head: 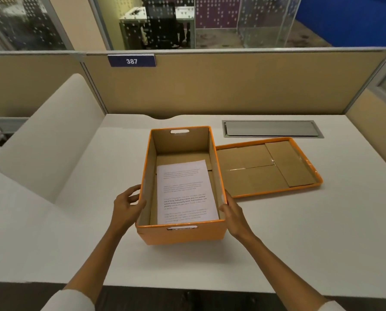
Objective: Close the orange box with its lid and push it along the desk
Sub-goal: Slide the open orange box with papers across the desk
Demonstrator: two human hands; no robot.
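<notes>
Head view shows me the orange box standing open near the middle of the desk, a printed sheet lying inside it. Its lid lies inner face up just beside the box, toward the desk's far edge, so nothing is done yet. My left hand and right hand press loosely curled fingers against the box's side walls, gripping nothing else. Lidding and pushing remain.

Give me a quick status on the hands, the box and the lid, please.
Left hand and right hand on the orange box sides. Box open, paper inside. Lid upturned right of it. Nothing in the way.
</notes>
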